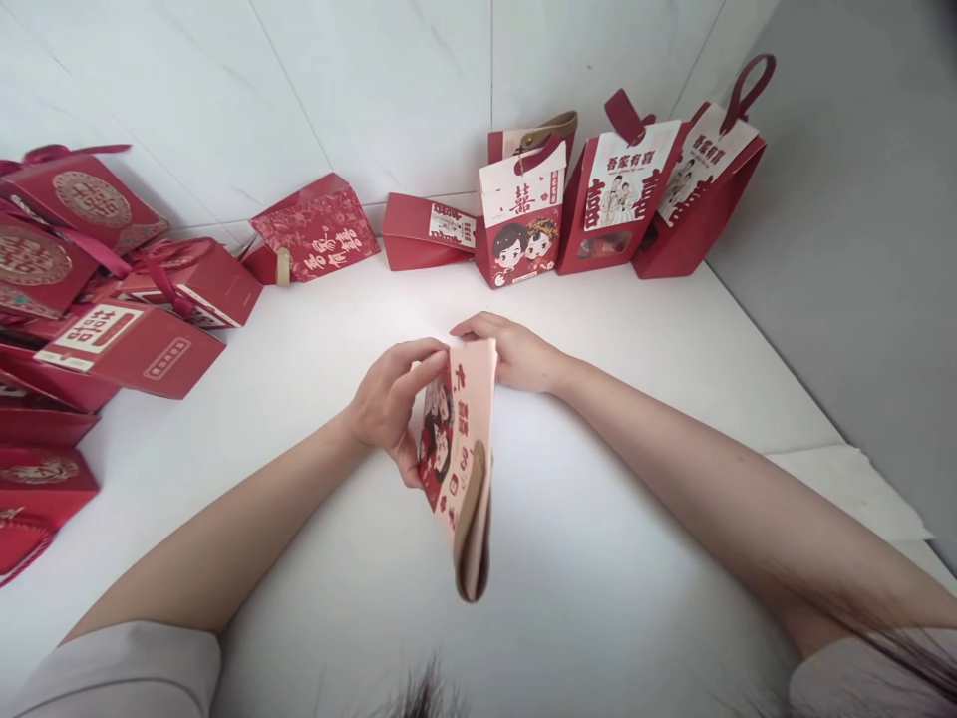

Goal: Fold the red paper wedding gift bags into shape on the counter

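I hold a flattened pink-and-red paper gift bag (460, 449) edge-on above the white table (635, 329), its tan handle loop hanging toward me. My left hand (389, 404) grips the bag's left face, fingers curled over its top edge and thumb underneath. My right hand (515, 354) is closed on the far top corner from the right side. A cartoon couple is printed on the face turned left.
Three assembled red gift bags (523, 214) (620, 194) (699, 179) stand along the back wall. A flat red bag (426, 231) and another (318, 229) lie beside them. A heap of red boxes and bags (97, 319) fills the left side. White paper (852, 484) lies at right.
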The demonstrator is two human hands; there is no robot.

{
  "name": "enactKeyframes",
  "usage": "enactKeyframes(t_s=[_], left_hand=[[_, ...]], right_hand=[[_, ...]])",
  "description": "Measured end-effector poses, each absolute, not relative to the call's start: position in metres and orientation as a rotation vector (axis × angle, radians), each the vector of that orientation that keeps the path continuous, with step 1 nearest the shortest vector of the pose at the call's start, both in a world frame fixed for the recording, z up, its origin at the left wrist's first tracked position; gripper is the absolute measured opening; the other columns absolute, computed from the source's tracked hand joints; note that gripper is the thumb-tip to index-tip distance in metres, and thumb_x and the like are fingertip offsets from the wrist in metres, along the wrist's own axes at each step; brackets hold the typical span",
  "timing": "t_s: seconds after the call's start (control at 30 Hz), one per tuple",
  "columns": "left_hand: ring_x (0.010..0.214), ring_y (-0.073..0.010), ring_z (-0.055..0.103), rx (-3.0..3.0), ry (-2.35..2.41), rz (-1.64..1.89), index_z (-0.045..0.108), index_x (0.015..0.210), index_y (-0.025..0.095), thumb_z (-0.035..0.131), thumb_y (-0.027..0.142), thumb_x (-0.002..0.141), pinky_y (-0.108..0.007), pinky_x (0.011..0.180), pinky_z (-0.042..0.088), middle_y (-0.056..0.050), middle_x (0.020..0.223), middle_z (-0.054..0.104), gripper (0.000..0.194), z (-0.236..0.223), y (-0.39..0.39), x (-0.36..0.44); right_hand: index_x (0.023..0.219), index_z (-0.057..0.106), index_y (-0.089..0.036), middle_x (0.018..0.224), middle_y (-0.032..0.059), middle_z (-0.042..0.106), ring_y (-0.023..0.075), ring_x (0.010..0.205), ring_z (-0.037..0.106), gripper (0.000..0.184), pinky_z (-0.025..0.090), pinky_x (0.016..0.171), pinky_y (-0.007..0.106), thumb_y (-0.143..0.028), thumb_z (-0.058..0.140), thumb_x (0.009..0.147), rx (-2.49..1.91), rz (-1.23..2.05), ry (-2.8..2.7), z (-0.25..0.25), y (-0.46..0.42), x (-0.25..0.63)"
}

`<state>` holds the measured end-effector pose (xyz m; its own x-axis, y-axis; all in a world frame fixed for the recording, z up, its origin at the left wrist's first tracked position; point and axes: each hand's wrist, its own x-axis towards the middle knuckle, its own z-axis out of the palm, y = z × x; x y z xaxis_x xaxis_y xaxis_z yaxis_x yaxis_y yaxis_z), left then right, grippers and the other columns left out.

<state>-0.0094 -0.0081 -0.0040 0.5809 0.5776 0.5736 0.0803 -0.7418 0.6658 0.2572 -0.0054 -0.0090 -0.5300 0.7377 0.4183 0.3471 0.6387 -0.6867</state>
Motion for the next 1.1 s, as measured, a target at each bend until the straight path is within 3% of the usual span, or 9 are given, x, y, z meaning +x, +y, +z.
enactKeyframes(t_s=[0.13, 0.33, 0.63, 0.8, 0.93, 1.03, 1.1], left_hand=[[0.113, -0.0331, 0.071, 2.659, 0.329, 1.182, 0.055, 0.147, 0.036, 0.070, 0.083, 0.073, -0.047, 0.094, 0.059, -0.010, 0.125, 0.066, 0.089, -0.004, -0.004, -0.008], [0.114, -0.0362, 0.069, 2.837, 0.193, 1.310, 0.035, 0.162, 0.034, 0.068, 0.090, 0.066, -0.048, 0.089, 0.060, -0.016, 0.134, 0.060, 0.116, 0.007, -0.005, -0.002], [0.120, -0.0366, 0.065, 2.918, 0.254, 1.240, 0.061, 0.143, 0.038, 0.078, 0.085, 0.059, -0.047, 0.085, 0.059, -0.016, 0.140, 0.057, 0.097, 0.004, -0.003, -0.005], [0.126, -0.0388, 0.062, 2.920, 0.336, 1.180, 0.061, 0.142, 0.040, 0.079, 0.084, 0.056, -0.052, 0.093, 0.058, -0.015, 0.146, 0.054, 0.098, 0.002, -0.002, -0.007], [0.141, -0.0432, 0.052, 2.905, 0.467, 1.267, 0.053, 0.146, 0.045, 0.089, 0.071, 0.055, -0.061, 0.111, 0.047, -0.013, 0.156, 0.045, 0.102, 0.005, -0.001, -0.006], [0.151, -0.0462, 0.041, 2.855, 0.912, 1.326, 0.053, 0.144, 0.041, 0.093, 0.052, 0.058, -0.071, 0.122, 0.030, -0.014, 0.157, 0.043, 0.096, 0.009, 0.000, -0.005], [0.154, -0.0472, 0.037, 2.790, 1.211, 1.323, 0.055, 0.143, 0.036, 0.091, 0.044, 0.061, -0.074, 0.125, 0.020, -0.016, 0.157, 0.043, 0.090, 0.012, 0.002, -0.004]], right_hand=[[0.125, 0.066, -0.017, 0.123, 0.0134, 0.071, 0.0278, 0.111, 0.070, 0.039, 0.056, 0.099, 0.045, -0.026, 0.072, 0.087, -0.878, 0.726, -2.129, -0.009, -0.007, 0.257], [0.122, 0.068, -0.015, 0.120, 0.0146, 0.071, 0.0282, 0.108, 0.070, 0.039, 0.056, 0.098, 0.047, -0.024, 0.072, 0.085, -0.886, 0.708, -2.129, -0.010, -0.005, 0.255], [0.115, 0.070, -0.018, 0.115, 0.0122, 0.072, 0.0293, 0.109, 0.069, 0.033, 0.056, 0.098, 0.046, -0.021, 0.070, 0.083, -0.859, 0.688, -2.167, -0.005, -0.007, 0.255], [0.113, 0.070, -0.019, 0.114, 0.0124, 0.072, 0.0310, 0.110, 0.069, 0.031, 0.056, 0.099, 0.048, -0.023, 0.069, 0.083, -0.804, 0.703, -2.147, -0.008, -0.006, 0.254], [0.108, 0.070, -0.019, 0.107, 0.0108, 0.072, 0.0280, 0.101, 0.070, 0.022, 0.056, 0.093, 0.044, -0.034, 0.060, 0.095, -0.865, 0.725, -2.021, -0.002, -0.009, 0.255], [0.101, 0.070, -0.020, 0.102, 0.0069, 0.074, 0.0229, 0.088, 0.069, 0.042, 0.055, 0.091, 0.040, -0.049, 0.040, 0.108, -0.972, 0.750, -1.836, 0.003, -0.011, 0.258], [0.101, 0.070, -0.022, 0.102, 0.0044, 0.075, 0.0207, 0.084, 0.068, 0.053, 0.054, 0.089, 0.037, -0.060, 0.034, 0.109, -0.999, 0.800, -1.708, 0.004, -0.012, 0.260]])
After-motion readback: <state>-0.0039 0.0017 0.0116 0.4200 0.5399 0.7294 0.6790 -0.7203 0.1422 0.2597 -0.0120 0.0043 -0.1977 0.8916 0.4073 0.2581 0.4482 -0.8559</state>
